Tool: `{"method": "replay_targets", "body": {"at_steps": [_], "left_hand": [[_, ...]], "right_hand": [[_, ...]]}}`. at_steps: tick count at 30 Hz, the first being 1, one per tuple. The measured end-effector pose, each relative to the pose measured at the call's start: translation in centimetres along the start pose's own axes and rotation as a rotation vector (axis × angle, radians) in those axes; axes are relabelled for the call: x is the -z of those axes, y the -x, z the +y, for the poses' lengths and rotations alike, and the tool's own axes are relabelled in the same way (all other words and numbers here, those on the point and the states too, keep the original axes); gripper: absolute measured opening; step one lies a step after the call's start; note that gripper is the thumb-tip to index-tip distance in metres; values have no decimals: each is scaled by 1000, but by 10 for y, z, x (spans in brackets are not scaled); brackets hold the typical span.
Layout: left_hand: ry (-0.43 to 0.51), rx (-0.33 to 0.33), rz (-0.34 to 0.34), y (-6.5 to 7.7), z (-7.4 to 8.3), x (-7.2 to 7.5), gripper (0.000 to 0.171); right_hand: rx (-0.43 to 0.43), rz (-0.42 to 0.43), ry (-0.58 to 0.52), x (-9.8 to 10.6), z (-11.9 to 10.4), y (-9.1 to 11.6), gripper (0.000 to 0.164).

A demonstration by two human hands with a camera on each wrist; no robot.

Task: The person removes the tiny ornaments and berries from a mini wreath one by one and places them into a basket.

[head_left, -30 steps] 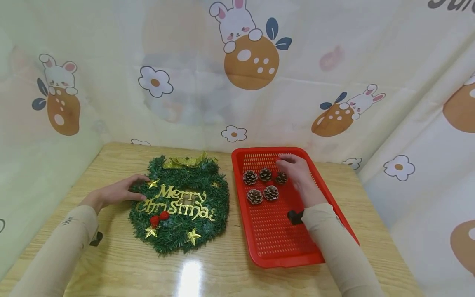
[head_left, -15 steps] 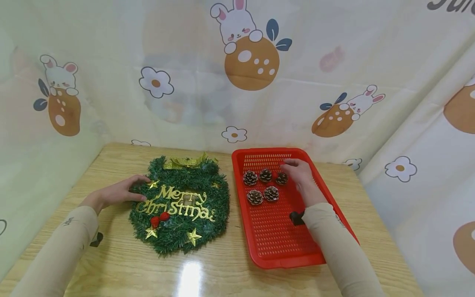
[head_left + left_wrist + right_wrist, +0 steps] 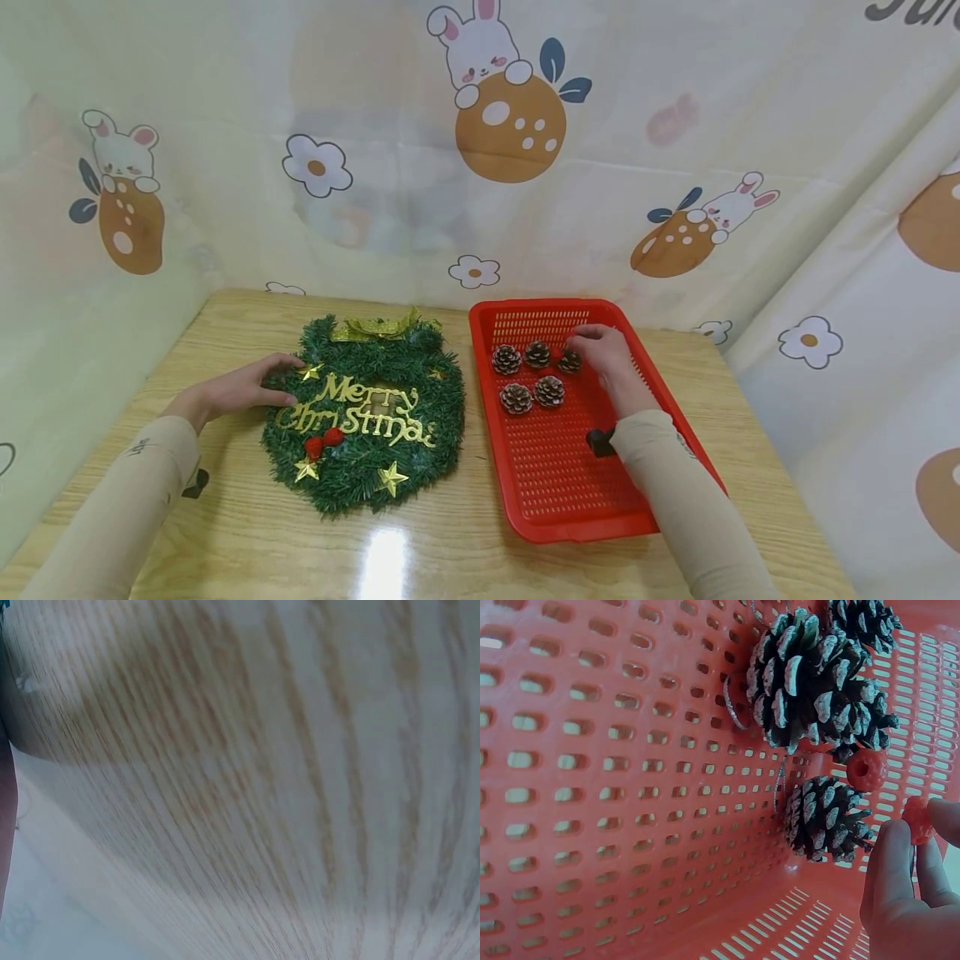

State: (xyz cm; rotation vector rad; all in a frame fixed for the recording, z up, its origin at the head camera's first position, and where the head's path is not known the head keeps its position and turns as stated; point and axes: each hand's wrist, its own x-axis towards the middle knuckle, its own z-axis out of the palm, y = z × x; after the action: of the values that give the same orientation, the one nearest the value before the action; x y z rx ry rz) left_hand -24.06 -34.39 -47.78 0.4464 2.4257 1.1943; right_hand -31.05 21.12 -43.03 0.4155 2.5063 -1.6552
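My right hand [image 3: 611, 362] is over the far right part of a red plastic basket [image 3: 517, 517]. In the right wrist view its thumb and fingers pinch a small red berry [image 3: 916, 817] with a bumpy surface. A second berry [image 3: 867, 772] lies just beside, against the pine cones. One pine cone [image 3: 825, 821] is close to those fingertips. On the left, my left hand [image 3: 243, 389] rests at the edge of a green Christmas wreath [image 3: 367, 362], thumb apart from the relaxed fingers. Gold "Merry Christmas" lettering [image 3: 367, 417] spans the wreath.
Several pine cones [image 3: 549, 391] lie in the far part of the basket. The wreath bears gold stars [image 3: 391, 478], a gold bow [image 3: 375, 327] and red berries [image 3: 324, 443]. Both stand on a wooden table [image 3: 442, 550], with a printed curtain [image 3: 390, 225] behind.
My right hand has shifted slightly right and toward me, low over the basket. My left hand stays at the wreath's edge. Pine cones and wreath look unchanged.
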Motion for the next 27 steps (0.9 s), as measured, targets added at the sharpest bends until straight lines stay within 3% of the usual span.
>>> {"method": "replay_targets", "body": {"at_steps": [16, 27], "left_hand": [[-21, -18, 3, 0, -1, 0, 68], [-16, 6, -1, 3, 7, 0, 68]], "right_hand": [[-5, -25, 14, 1, -4, 3, 41], [80, -78, -43, -7, -18, 8, 46]]}}
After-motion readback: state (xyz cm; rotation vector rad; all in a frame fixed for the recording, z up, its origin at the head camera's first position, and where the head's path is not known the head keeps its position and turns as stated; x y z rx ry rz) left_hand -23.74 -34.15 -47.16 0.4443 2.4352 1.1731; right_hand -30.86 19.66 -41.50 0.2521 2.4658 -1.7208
